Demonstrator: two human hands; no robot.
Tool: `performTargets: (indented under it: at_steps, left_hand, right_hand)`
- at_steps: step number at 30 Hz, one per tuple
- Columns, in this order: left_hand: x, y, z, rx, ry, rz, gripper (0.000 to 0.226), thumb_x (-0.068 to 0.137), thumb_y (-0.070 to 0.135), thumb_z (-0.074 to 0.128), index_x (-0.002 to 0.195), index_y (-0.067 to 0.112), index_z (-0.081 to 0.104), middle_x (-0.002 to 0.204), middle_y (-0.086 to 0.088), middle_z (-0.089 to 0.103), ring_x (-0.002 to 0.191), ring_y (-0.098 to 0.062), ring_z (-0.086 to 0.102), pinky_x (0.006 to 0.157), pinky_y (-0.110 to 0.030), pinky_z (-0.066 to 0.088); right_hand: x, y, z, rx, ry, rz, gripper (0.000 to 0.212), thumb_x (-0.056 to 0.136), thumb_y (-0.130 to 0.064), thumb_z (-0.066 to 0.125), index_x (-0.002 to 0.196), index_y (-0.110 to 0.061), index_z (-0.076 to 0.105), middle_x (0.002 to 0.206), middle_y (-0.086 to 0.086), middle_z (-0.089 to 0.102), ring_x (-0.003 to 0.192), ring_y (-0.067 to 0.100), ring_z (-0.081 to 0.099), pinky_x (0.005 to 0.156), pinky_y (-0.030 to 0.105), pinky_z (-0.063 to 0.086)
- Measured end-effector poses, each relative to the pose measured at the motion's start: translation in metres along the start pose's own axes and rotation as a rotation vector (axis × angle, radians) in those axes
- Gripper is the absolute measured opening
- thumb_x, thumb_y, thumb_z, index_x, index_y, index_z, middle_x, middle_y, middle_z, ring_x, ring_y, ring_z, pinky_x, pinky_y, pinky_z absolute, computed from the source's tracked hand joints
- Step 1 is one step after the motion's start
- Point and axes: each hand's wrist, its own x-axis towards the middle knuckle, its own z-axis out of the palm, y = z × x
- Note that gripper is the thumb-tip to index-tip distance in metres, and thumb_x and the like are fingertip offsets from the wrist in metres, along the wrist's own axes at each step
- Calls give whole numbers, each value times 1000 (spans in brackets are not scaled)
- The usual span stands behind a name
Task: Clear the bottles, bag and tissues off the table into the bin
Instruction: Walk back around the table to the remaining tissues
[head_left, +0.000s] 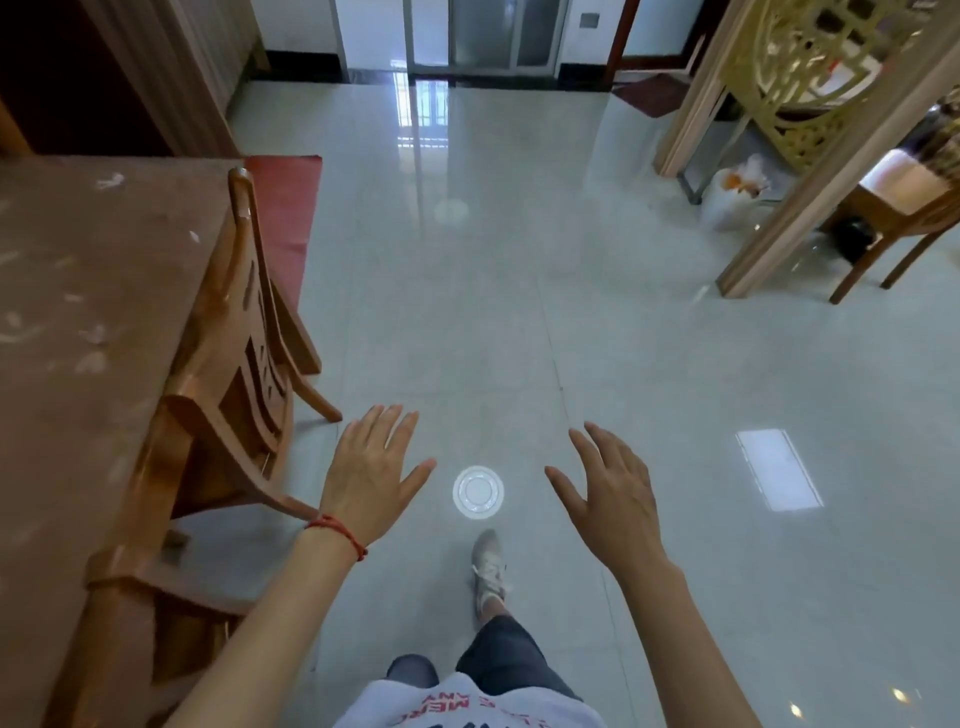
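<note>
Both hands are hanging over the glossy floor holding nothing, the left hand (371, 467) and the right hand (613, 493) well apart with fingers spread. The table (78, 312) is sitting at their left, behind a wooden chair (228, 395). The white-lined bin (730, 197) is standing far across the room beside a carved screen (810, 93).

Ahead of my left hand (370, 470) and right hand (615, 501): open floor (519, 291). Chair (228, 395) and table (78, 312) obstruct my left.
</note>
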Motion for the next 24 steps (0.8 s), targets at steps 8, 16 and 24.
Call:
performTargets:
  at_steps: [8,16,24]
  left_hand:
    - [155,-14,-17,-41,-1,-74,94,84,65,-2,124,-1,52,127,-24,55,121,-41,48,101,-54,38]
    - [289,-47,-44,-31,28,-143,89,84,66,4,128,1,47,133,-22,50,125,-39,44,104,-52,33]
    - [427,-116,-50,-37,45,-173,97,79,70,-3,132,4,43,139,-19,45,131,-35,37,107,-50,31]
  right_hand:
    - [180,14,-8,-1,-41,-91,52,89,-41,53,132,-11,47,142,11,44,132,28,39,108,40,28]
    - [339,-1,-15,2,-80,-161,52,89,-42,53,132,-12,46,142,10,43,133,27,37,108,39,26]
    - [487,-35,22,8,-118,-183,53,90,-44,49,134,-14,44,144,8,41,134,25,34,109,37,24]
